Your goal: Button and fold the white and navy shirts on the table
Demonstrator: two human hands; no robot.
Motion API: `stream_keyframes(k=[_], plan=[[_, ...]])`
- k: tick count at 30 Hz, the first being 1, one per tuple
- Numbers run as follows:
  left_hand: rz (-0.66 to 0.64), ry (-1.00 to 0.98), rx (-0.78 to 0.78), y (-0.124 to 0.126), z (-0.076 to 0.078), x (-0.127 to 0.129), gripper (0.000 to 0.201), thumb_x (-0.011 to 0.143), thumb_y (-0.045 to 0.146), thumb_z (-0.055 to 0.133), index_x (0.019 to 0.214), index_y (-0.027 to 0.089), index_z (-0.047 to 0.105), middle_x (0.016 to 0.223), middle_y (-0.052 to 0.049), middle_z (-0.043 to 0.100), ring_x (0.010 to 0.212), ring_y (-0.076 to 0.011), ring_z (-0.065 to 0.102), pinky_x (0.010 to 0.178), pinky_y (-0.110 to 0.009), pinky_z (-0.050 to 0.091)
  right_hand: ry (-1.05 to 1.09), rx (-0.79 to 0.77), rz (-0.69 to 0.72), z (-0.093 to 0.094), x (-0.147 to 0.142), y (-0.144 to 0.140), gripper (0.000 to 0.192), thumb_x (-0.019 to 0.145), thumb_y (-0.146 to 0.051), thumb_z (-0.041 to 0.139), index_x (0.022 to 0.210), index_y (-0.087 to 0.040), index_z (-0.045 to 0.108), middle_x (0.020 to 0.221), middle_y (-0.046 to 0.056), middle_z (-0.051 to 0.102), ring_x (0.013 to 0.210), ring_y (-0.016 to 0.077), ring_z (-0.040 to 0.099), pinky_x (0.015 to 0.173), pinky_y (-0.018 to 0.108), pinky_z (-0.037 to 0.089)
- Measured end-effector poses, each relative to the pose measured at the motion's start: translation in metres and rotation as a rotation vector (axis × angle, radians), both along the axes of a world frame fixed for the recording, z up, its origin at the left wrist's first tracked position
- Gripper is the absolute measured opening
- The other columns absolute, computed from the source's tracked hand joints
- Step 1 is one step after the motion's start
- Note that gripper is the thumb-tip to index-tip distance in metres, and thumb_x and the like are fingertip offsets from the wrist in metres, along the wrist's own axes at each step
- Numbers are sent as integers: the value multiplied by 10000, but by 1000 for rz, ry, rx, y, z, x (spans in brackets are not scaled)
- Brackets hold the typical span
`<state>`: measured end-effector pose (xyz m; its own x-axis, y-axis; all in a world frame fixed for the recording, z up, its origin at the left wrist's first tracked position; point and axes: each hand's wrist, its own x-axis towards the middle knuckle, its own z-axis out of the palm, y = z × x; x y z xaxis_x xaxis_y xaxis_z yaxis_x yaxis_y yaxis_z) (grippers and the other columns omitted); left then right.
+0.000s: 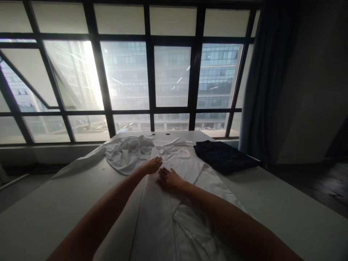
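A white garment (pixel 159 206), perhaps a shirt or coat, lies spread lengthwise on the white table (pixel 108 217), its left edge fairly straight and its right part wrinkled. My left hand (pixel 153 165) rests on its upper left edge, fingers stretched out and pointing right. Just below and to the right, my right hand (pixel 170 180) lies on the cloth with its fingers spread towards the left hand. Neither hand grasps anything. My forearms cover parts of the garment's lower half.
A crumpled white cloth (pixel 127 152) lies left of the garment, partly at the table's left edge. Dark navy folded cloth (pixel 224 156) sits on the right. Behind the table's far end stands a large window (pixel 171 76), with a dark curtain (pixel 266 90) at its right.
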<state>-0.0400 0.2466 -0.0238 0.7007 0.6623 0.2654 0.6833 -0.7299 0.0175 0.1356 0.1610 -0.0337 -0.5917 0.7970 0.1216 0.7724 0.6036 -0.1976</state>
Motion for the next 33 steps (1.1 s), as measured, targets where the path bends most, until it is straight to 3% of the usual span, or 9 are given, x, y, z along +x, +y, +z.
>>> stream_keyframes(k=[3,8,14,18,22,27,30,33], plan=[[132,119,-73,47,-16,9,418,973,202,343,1328,96,536,1444,-213,479,1398,-274,393,1157,-485,287,33,-42,20,0,1,-9,674,1000,-527,264,1524,-104,305,1578,170,237,1482,281,159,1173,583,134],[266,87,-110,90,-32,7,498,1008,301,291,1434,68,402,1529,-261,325,1455,-315,267,1122,-542,287,54,-142,6,3,5,-11,729,990,-551,275,1540,-72,258,1597,153,173,1493,270,106,1197,548,86],[472,38,-185,134,-33,7,564,1019,373,242,1490,78,340,1583,-235,216,1483,-325,168,1150,-523,230,107,-164,1,1,7,-10,746,983,-579,271,1550,-97,242,1602,136,149,1499,247,69,1208,532,52],[536,15,-182,140,-28,12,573,1016,356,230,1497,61,329,1574,-258,223,1476,-355,179,1138,-573,218,124,-166,1,0,9,-10,723,985,-568,276,1549,-116,252,1600,132,163,1498,239,87,1209,529,64],[510,-1,-105,111,-17,16,565,1020,350,222,1499,71,333,1572,-231,259,1485,-323,167,1170,-553,146,150,-137,21,-3,9,-7,679,996,-536,281,1530,-116,295,1595,121,211,1491,240,131,1203,537,104],[221,59,-239,21,-4,5,568,1024,421,219,1521,163,318,1590,-149,253,1487,-263,186,1179,-507,189,228,17,-54,-7,14,2,527,1006,-424,339,1427,-126,448,1480,136,445,1376,232,386,1155,422,284],[111,74,-312,-49,-3,-5,642,1004,547,236,1536,192,292,1601,-121,223,1492,-255,163,1193,-486,159,211,139,-243,2,37,7,455,990,-393,384,1347,-148,524,1375,142,537,1282,260,467,1100,425,345],[39,77,-319,-108,-6,-7,674,982,616,252,1535,233,299,1609,-101,201,1493,-264,153,1194,-501,136,78,158,-568,15,79,8,432,933,-375,496,1296,-152,566,1347,195,526,1242,339,479,1031,504,393]])
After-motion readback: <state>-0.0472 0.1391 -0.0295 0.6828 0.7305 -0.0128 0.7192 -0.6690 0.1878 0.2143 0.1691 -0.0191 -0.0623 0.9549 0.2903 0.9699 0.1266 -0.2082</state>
